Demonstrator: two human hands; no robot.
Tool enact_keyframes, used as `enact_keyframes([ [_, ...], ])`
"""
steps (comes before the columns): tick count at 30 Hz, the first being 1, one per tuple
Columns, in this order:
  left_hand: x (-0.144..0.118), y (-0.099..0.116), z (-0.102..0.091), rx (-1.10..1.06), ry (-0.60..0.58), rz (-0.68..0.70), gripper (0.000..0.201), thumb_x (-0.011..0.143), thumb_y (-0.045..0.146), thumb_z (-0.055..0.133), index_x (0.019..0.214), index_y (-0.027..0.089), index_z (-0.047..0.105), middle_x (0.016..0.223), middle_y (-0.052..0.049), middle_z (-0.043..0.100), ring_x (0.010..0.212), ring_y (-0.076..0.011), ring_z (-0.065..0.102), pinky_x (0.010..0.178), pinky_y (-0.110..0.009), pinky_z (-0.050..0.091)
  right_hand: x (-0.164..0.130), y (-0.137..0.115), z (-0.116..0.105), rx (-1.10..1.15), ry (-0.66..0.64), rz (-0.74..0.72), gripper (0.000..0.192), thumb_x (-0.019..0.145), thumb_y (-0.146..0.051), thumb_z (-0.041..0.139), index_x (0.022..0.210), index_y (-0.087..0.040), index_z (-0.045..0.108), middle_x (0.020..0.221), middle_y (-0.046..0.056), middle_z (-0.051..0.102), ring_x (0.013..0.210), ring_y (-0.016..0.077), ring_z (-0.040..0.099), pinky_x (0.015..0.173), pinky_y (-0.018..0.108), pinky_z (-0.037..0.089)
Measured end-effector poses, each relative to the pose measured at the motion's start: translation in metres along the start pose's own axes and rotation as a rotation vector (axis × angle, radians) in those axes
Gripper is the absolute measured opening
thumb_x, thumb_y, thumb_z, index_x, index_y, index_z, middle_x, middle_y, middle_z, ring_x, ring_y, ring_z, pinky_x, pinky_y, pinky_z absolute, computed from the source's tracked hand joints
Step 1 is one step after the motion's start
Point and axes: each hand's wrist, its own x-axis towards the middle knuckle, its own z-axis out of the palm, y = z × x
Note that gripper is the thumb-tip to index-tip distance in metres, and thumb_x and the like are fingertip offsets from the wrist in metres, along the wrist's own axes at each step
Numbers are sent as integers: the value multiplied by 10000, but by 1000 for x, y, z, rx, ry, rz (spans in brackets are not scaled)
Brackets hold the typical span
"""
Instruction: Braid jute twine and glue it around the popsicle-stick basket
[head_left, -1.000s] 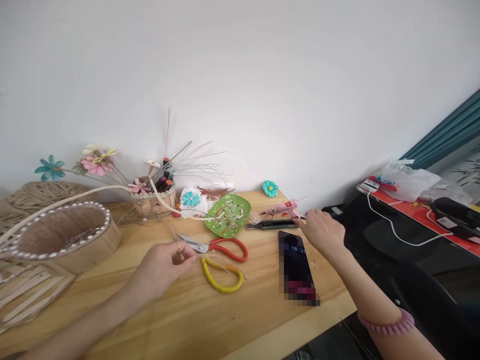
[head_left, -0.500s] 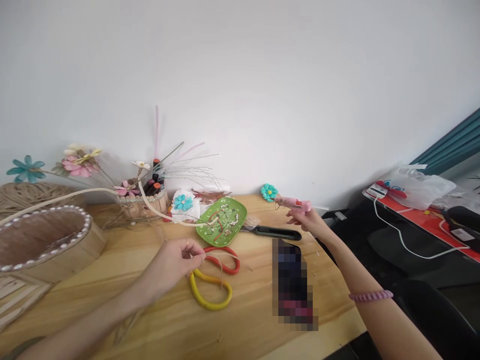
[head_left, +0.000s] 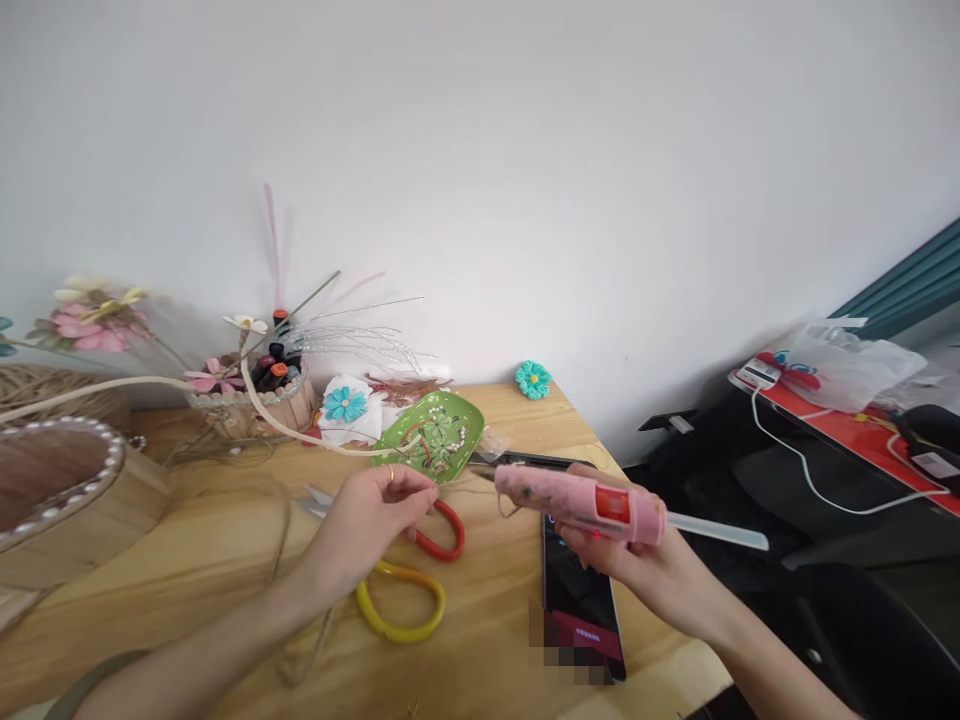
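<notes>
My right hand grips a pink glue gun above the wooden table, its nozzle pointing left and a clear glue stick jutting out the back. My left hand pinches a thin strand of twine between thumb and fingertips, just left of the nozzle. Under it lie scissors with one red and one yellow handle loop. A dark phone lies beneath my right hand.
A green dish of beads sits behind the hands, with a black-handled tool beside it. A pearl-rimmed wooden basket stands far left, a flower pot and teal flowers at the back. The table edge is on the right.
My right hand lifted the glue gun from the back of the table and brought it forward toward my left hand. My left hand rose slightly off the scissors. The view shifted right.
</notes>
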Motion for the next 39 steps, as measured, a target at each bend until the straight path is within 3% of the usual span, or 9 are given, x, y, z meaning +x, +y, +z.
enact_keyframes([
  [7,-5,8,5,-64,-48,-2,167,664,310,630,694,147,655,617,-2,646,537,-117,539,530,-230,433,-3,-4,7,-86,-150,3,191,774,-306,499,629,-190,456,637,0,451,545,113,409,475,217,398],
  [12,-10,10,6,-23,-55,13,179,679,314,620,721,148,674,621,-12,663,573,-137,567,559,-244,446,-2,-9,7,-112,-159,30,181,769,-337,498,662,-191,486,617,1,458,538,123,429,479,226,410],
  [20,-15,11,6,-26,-89,21,175,687,318,614,732,161,675,659,-12,673,628,-143,583,587,-238,468,-6,3,6,-93,-136,78,182,763,-355,524,716,-185,568,635,24,539,563,150,496,505,251,450],
  [28,-17,8,7,-36,-116,72,177,705,323,608,743,162,672,655,-18,671,628,-151,598,601,-254,491,-8,-6,6,-75,-141,99,181,737,-352,527,660,-188,512,593,4,494,511,121,443,462,229,424],
  [39,-18,9,7,0,-92,100,167,692,323,610,724,174,679,635,-13,668,614,-150,596,583,-247,496,-11,-3,5,-67,-190,142,209,745,-381,520,666,-191,484,652,16,495,577,138,464,529,254,451],
])
